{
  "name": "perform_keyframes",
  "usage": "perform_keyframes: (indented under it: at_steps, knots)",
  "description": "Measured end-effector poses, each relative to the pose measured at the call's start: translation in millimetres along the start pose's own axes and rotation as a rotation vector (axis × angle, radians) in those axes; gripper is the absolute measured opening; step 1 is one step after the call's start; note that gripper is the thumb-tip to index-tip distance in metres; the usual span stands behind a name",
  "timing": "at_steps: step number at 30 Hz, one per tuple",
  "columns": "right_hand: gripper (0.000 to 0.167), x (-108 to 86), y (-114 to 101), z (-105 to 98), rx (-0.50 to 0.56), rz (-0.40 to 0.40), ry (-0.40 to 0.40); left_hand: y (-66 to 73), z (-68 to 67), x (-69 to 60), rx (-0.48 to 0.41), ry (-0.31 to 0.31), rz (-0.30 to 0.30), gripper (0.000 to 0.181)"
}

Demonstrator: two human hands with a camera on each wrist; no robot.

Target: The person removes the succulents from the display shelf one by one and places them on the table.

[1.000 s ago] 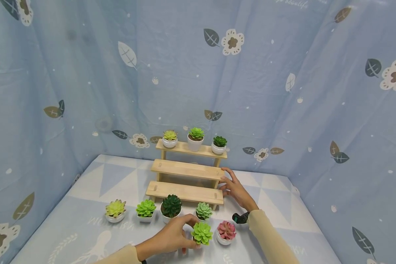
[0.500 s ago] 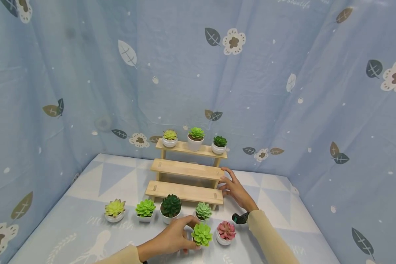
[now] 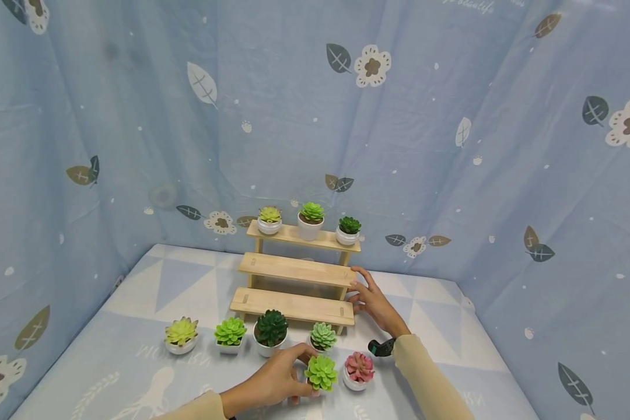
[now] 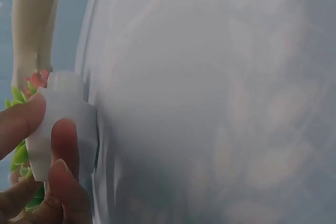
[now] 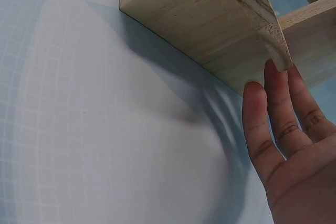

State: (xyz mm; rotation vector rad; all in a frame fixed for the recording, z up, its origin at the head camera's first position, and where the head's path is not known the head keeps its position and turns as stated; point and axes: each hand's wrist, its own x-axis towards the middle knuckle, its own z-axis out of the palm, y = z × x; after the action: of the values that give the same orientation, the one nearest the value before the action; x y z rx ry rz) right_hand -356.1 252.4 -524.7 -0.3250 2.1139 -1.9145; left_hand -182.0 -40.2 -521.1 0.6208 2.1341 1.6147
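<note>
In the head view, my left hand grips a bright green potted succulent low over the front of the table. The left wrist view shows its white pot tipped on its side in that picture, with fingers and thumb around it. At the right side of a three-tier wooden stand is my right hand, fingertips touching the middle tier's end. Seen from the right wrist, fairly straight fingers meet the stand's wooden side. A pink succulent in a white pot stands just right of the held plant.
Three potted succulents, the middle one tallest, stand on the top tier. Before the stand are a yellow-green succulent, a green one, a dark green one and a pale green one. Patterned curtains surround the table.
Almost nothing differs. The whole scene shifts very slightly in the head view; both hands keep their places on the succulent and the stand.
</note>
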Motion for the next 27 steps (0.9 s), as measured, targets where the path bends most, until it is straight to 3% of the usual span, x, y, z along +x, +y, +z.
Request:
perform_keyframes:
  at_steps: [12, 20, 27]
  knots:
    - [0.059, 0.1, -0.5, -0.3, 0.007, 0.004, -0.008, 2.6, -0.8, 1.1, 0.172, 0.045, 0.067, 0.058]
    - [0.059, 0.4, 0.4, -0.5, 0.016, 0.006, -0.006, 19.1, -4.2, -2.2, 0.215, 0.025, 0.098, 0.069]
    - [0.057, 1.0, 1.0, -1.2, 0.001, 0.000, -0.009, 42.0, -16.6, 0.0, 0.233, 0.025, 0.187, 0.064]
